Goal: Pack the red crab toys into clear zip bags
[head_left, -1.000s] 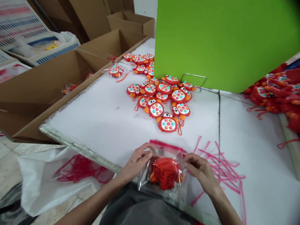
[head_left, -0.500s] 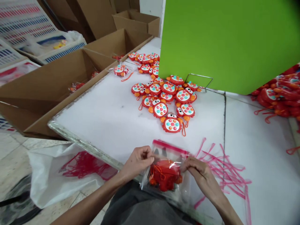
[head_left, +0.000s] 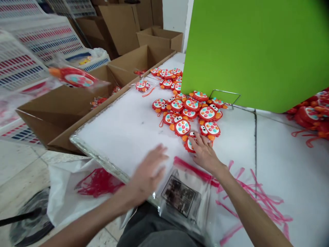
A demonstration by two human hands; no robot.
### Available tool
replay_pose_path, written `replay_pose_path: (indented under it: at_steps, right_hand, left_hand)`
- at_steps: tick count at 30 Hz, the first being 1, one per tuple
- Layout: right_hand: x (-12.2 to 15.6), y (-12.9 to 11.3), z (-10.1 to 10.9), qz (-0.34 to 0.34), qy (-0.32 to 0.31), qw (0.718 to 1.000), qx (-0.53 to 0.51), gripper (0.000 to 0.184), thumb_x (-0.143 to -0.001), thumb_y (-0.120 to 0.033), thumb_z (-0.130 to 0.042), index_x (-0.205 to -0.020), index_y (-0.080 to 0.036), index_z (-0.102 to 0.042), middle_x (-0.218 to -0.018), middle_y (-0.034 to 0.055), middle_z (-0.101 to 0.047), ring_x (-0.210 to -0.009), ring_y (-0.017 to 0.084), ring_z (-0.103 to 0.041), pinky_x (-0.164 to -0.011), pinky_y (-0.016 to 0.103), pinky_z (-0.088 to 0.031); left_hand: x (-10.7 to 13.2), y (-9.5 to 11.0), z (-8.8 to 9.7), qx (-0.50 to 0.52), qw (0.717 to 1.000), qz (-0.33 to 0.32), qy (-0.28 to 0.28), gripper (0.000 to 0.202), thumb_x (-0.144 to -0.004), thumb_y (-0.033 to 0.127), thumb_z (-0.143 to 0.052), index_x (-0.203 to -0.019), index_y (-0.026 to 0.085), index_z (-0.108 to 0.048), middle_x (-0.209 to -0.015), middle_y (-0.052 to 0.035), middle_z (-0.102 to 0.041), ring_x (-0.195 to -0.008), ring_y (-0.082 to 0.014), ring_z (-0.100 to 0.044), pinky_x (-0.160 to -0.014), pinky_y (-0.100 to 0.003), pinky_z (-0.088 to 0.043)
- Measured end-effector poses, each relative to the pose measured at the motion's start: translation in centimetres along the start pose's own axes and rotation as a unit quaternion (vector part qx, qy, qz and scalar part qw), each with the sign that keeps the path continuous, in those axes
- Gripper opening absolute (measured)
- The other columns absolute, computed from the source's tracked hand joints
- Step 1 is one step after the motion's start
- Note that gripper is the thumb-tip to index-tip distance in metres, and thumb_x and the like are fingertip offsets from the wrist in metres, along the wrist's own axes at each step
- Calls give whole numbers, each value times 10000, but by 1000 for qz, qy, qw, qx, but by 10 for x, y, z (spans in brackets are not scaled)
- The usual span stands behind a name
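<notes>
My right hand (head_left: 205, 153) reaches across the white table and closes its fingers over the nearest red crab toy (head_left: 189, 144), at the front of a pile of several crab toys (head_left: 189, 109). My left hand (head_left: 148, 171) is blurred above the table's near edge, fingers spread, holding nothing. A bagged crab toy (head_left: 75, 77) is in mid-air at the upper left, over an open cardboard box (head_left: 59, 109). A clear empty bag (head_left: 183, 196) with a pink strip lies flat between my arms.
Loose pink strips (head_left: 246, 192) litter the table at the right. A green panel (head_left: 257, 51) stands behind the pile. More red toys (head_left: 311, 113) are heaped at the far right. Another bagged toy (head_left: 142, 85) lies by further boxes (head_left: 144, 58). A white sack (head_left: 77, 185) hangs below the table edge.
Both hands let go of the bagged toy; it now flies to the upper left over the box. My right hand moved forward onto a crab toy. An empty bag now lies in front.
</notes>
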State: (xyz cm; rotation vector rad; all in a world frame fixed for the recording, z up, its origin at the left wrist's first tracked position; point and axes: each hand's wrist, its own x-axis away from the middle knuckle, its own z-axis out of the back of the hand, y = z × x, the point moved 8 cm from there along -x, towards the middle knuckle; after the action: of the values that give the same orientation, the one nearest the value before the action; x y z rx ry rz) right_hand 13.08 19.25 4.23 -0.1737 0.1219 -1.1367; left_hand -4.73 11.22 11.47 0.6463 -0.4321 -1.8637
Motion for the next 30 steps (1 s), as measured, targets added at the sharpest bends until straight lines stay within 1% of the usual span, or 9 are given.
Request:
replay_pose_path:
  at_steps: [3, 5, 7, 11, 15, 20, 23, 27, 30]
  right_hand:
    - [-3, 0, -1, 11, 30, 999, 19, 626, -666, -49, -494, -1274, -161, -395, -1383, 156, -339, -1229, 344, -316, -927, 519, -361]
    - [4, 3, 2, 23, 55, 998, -7, 611, -678, -34, -466, -1272, -155, -391, -1356, 143, -378, -1240, 315, -314, -965, 490, -346]
    - [16, 5, 8, 31, 78, 994, -73, 605, -708, -34, -438, -1292, -166, -352, -1330, 114, -411, -1251, 260, -317, -999, 427, -343]
    - [53, 4, 21, 17, 98, 969, -224, 554, -786, -89, -397, -1316, -215, -296, -1312, 84, -401, -1239, 199, -353, -1013, 371, -348]
    - [91, 7, 22, -90, 71, 931, -346, 445, -833, -208, -435, -1269, -250, -361, -1257, 72, -446, -1147, 209, -458, -957, 373, -402]
    - [135, 27, -3, -303, 55, 778, -548, 509, -802, -420, -521, -1252, -220, -393, -1116, 72, -564, -909, 220, -579, -725, 350, -535]
    - [152, 32, -14, -375, 70, 694, -610, 566, -745, -481, -572, -1222, -213, -430, -1126, 78, -549, -814, 211, -586, -555, 302, -552]
    - [164, 28, -14, -392, 47, 672, -626, 547, -757, -494, -558, -1216, -220, -441, -1145, 81, -544, -762, 193, -586, -550, 300, -551]
    - [178, 26, -13, -393, 7, 686, -612, 564, -767, -473, -552, -1264, -236, -430, -1131, 79, -577, -723, 199, -606, -583, 335, -557]
  left_hand:
    - [29, 32, -105, -57, 975, -106, -188, 404, -831, 236, -477, -1219, 132, -445, -1352, -146, -419, -1306, -282, -270, -1005, -457, -331]
    - [45, 42, -142, -71, 965, -114, -223, 496, -838, 337, -479, -1275, 121, -386, -1394, -167, -346, -1325, -304, -207, -1025, -490, -276]
    - [54, 51, -157, -71, 966, -117, -221, 538, -834, 415, -466, -1278, 124, -382, -1407, -169, -318, -1326, -323, -187, -1027, -510, -248]
    - [48, 56, -151, -84, 978, -116, -150, 397, -858, 297, -457, -1213, 119, -446, -1333, -153, -419, -1264, -296, -307, -1007, -462, -287]
    - [33, 59, -147, -109, 972, -172, -117, 281, -860, 121, -418, -1126, 74, -496, -1128, -140, -553, -1038, -240, -483, -904, -396, -385]
    - [23, 57, -149, -122, 967, -176, -136, 174, -868, 128, -405, -951, 94, -555, -910, -93, -559, -878, -220, -485, -804, -372, -405]
    - [21, 59, -149, -124, 966, -173, -147, 135, -857, 156, -431, -820, 120, -556, -880, -86, -544, -877, -227, -464, -823, -387, -379]
    - [20, 52, -146, -85, 974, -121, -172, 86, -830, 151, -451, -845, 138, -534, -881, -76, -557, -868, -225, -459, -837, -393, -363]
    - [19, 39, -141, -15, 983, -40, -181, 225, -774, 130, -477, -996, 152, -502, -955, -64, -566, -889, -219, -459, -839, -380, -368]
